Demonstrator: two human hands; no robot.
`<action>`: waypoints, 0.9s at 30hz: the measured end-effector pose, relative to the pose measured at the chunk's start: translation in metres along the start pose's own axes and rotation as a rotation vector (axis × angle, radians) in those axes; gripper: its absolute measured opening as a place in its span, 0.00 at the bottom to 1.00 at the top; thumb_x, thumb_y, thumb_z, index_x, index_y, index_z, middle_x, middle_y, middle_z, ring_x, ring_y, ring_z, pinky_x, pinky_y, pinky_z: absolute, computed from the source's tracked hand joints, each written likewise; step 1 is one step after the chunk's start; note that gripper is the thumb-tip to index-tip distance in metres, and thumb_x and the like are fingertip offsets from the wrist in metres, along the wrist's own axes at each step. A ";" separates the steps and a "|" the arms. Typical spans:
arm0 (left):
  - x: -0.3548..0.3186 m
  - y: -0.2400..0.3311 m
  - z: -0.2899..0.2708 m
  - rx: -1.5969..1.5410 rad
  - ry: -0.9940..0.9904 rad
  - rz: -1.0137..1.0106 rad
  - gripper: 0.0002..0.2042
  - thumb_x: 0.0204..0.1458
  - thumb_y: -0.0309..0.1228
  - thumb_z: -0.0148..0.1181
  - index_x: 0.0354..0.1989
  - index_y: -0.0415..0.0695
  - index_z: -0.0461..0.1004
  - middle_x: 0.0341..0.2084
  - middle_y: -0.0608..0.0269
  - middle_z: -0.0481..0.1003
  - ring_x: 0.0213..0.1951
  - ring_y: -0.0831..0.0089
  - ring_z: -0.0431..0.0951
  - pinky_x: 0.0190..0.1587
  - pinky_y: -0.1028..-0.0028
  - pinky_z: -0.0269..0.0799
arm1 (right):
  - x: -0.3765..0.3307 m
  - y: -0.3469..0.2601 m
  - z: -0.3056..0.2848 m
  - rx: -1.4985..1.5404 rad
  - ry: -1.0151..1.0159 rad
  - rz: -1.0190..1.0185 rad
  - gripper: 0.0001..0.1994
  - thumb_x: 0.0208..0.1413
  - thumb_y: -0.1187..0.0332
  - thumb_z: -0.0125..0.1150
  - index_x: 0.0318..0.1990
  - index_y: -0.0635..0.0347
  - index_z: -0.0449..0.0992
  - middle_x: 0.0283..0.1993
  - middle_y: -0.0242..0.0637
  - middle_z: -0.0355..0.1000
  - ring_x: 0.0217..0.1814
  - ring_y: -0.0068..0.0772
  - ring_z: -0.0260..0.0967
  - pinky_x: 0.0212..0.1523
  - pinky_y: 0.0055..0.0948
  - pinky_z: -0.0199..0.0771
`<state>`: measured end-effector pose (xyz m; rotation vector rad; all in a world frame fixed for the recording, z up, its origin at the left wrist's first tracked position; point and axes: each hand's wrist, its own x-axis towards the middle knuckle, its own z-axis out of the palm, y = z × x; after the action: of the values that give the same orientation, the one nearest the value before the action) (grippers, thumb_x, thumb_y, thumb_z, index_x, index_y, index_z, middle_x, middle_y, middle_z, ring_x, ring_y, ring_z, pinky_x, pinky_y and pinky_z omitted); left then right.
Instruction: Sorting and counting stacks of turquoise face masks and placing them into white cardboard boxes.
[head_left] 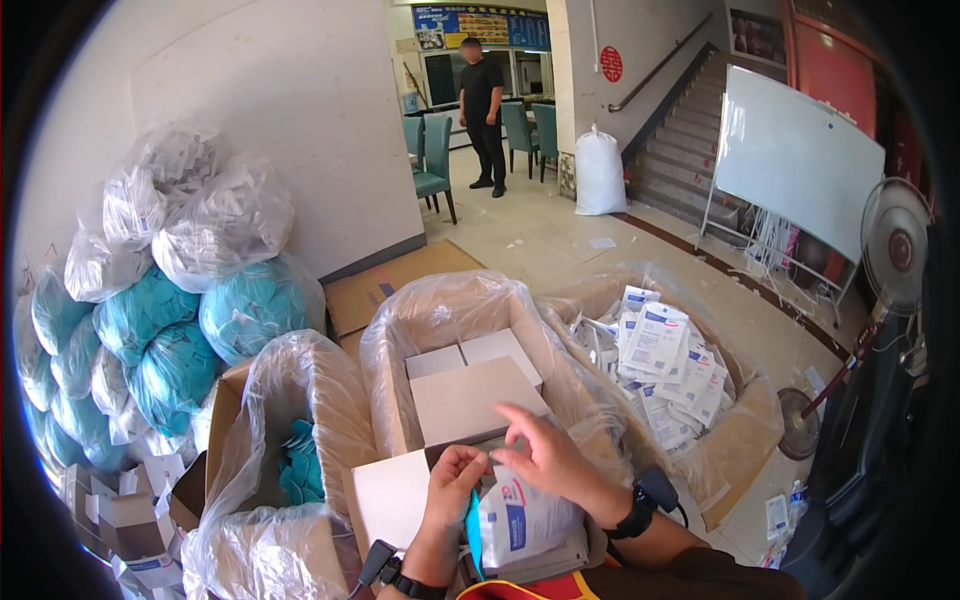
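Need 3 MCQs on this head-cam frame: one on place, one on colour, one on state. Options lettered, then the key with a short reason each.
1. Where is the carton of loose white sachets?
A. To the person's right of the carton with the white boxes
B. On the stairs
C. Under the whiteboard

2. What colour is the stuff in the lower clear bags stacked against the wall?
A. Red
B. Teal
C. Black

3. What are the hands doing?
A. Both hang empty at the sides
B. Left hand and right hand meet at the fingertips over a white packet
C. Both grip the fan

Key: 1 A, it stands right of the lined middle carton. 2 B, blue-green shows through the plastic. 3 B, the fingertips pinch together above the packet.
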<state>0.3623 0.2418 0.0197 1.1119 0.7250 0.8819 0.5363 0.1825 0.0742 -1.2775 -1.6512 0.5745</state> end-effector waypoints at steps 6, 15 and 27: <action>-0.001 -0.004 0.002 -0.063 0.045 0.012 0.07 0.58 0.29 0.58 0.39 0.41 0.70 0.26 0.66 0.76 0.25 0.85 0.70 0.28 0.84 0.63 | 0.015 -0.013 -0.013 0.021 0.231 -0.093 0.37 0.51 0.71 0.66 0.68 0.56 0.54 0.34 0.35 0.68 0.21 0.27 0.62 0.25 0.27 0.67; -0.003 0.002 0.009 -0.046 0.023 0.021 0.07 0.57 0.29 0.60 0.37 0.40 0.70 0.24 0.68 0.73 0.24 0.84 0.69 0.28 0.84 0.64 | 0.006 0.018 0.014 -0.040 -0.011 0.058 0.28 0.56 0.67 0.59 0.64 0.54 0.59 0.31 0.42 0.73 0.31 0.45 0.73 0.32 0.37 0.72; -0.002 -0.007 0.005 -0.013 -0.031 0.007 0.06 0.57 0.29 0.60 0.36 0.40 0.71 0.25 0.70 0.73 0.26 0.85 0.70 0.30 0.84 0.65 | 0.001 0.044 0.029 -0.019 -0.049 -0.042 0.19 0.57 0.70 0.55 0.57 0.53 0.67 0.44 0.49 0.75 0.41 0.49 0.75 0.41 0.38 0.75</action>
<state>0.3678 0.2367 0.0147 1.1153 0.6890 0.8726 0.5321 0.2040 0.0266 -1.2484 -1.7237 0.5702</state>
